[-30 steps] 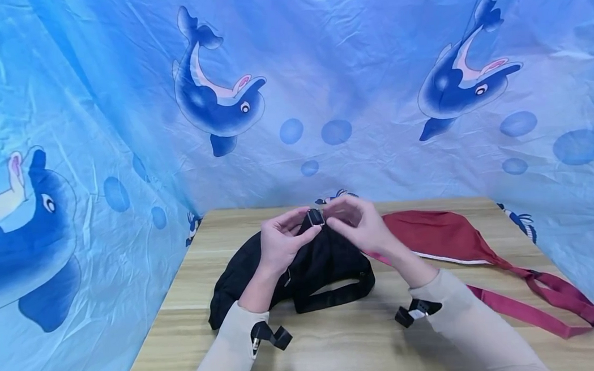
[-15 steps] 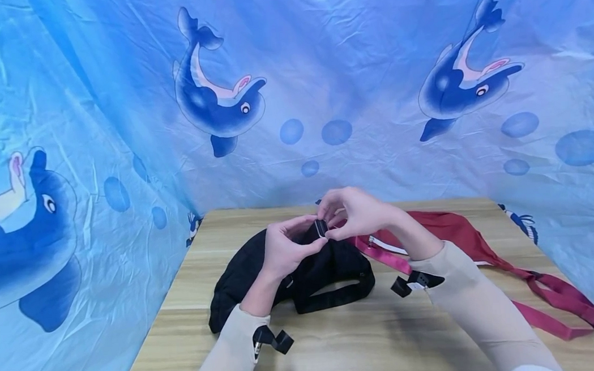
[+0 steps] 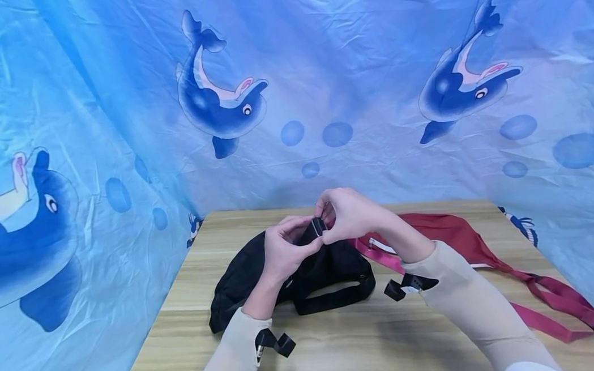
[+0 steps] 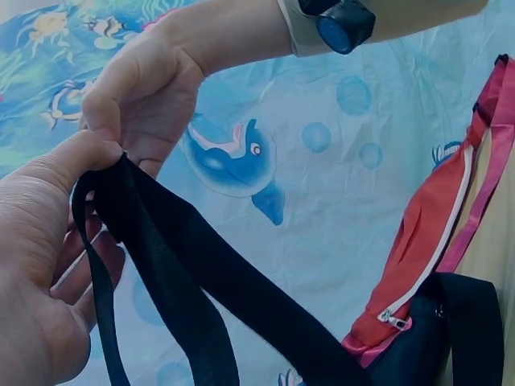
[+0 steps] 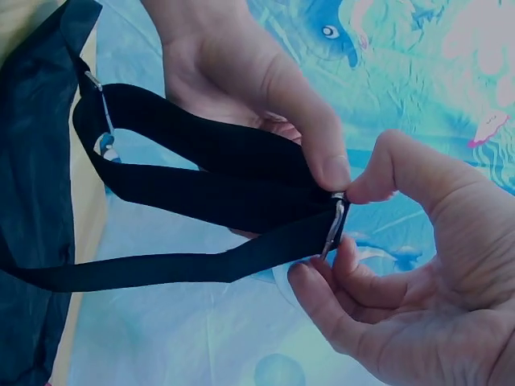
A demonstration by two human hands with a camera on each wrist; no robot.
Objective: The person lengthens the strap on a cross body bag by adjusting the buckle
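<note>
Both hands meet above the black bag (image 3: 241, 277) at a metal buckle (image 5: 334, 227) threaded with black strap (image 5: 185, 186). My left hand (image 3: 285, 246) grips the strap beside the buckle, thumb on top in the right wrist view. From the other side my right hand (image 5: 434, 265) pinches the buckle's end between thumb and fingers. Several lengths of strap (image 4: 249, 297) hang from the fingers down toward the bag in the left wrist view. Some fingertips are hidden behind the strap.
A red bag (image 3: 448, 230) lies on the right of the wooden table (image 3: 338, 353), partly behind my right forearm. Its pink strap (image 3: 545, 323) loops toward the right edge. A blue dolphin-print cloth (image 3: 370, 50) stands behind and at the sides.
Over the last second my right hand has closed in on the buckle, and its forearm has swung up and right. Since half a second ago both hands have barely shifted.
</note>
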